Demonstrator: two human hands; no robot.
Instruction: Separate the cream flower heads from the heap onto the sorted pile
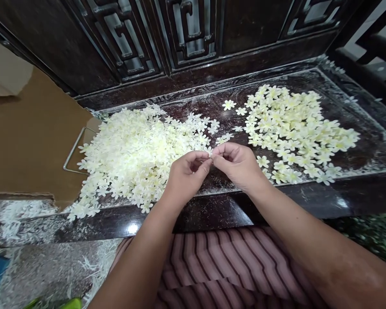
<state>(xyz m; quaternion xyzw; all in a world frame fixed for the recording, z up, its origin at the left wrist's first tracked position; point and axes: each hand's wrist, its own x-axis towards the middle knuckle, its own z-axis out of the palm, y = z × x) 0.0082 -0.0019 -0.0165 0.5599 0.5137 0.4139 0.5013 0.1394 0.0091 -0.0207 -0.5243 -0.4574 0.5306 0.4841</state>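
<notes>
My left hand (pixel 186 174) and my right hand (pixel 236 165) meet at the fingertips over the front of a dark wooden bench seat (pixel 218 201). Both pinch one small white fabric flower (pixel 209 151) between thumbs and forefingers; most of it is hidden by the fingers. To the left lies a thick heap of white flowers (pixel 135 154). To the right a thinner spread of cream flowers (pixel 296 128) lies flat on the seat. A single flower (pixel 228 104) sits apart between the two piles.
A carved dark backrest (pixel 186 34) rises behind the seat. Brown cardboard (pixel 28 137) and a metal wire handle (pixel 71 154) sit at the left. White fibre scraps (pixel 28 219) litter the seat edge and floor. My striped garment (pixel 218 270) fills the bottom.
</notes>
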